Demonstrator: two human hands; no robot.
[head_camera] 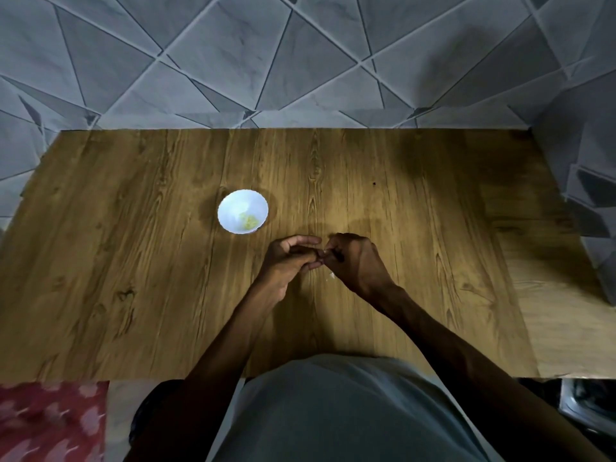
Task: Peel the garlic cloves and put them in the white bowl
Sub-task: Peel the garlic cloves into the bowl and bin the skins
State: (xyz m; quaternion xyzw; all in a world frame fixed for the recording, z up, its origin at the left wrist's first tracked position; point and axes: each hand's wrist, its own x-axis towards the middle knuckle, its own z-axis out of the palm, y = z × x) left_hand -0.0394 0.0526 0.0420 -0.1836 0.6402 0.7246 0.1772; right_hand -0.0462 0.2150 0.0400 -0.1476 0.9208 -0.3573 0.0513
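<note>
Left hand [289, 259] and right hand [354, 261] both pinch a garlic clove [322, 258] above the tabletop [133, 261], white bowl [233, 205] just beyond them toward its far edge

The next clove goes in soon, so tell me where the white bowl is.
In the head view the white bowl stands on the wooden table, left of centre, just beyond and to the left of the left hand.

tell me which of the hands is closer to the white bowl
The left hand, just below and right of the white bowl. The right hand lies farther right, past it; both pinch a small garlic clove between them.
</note>
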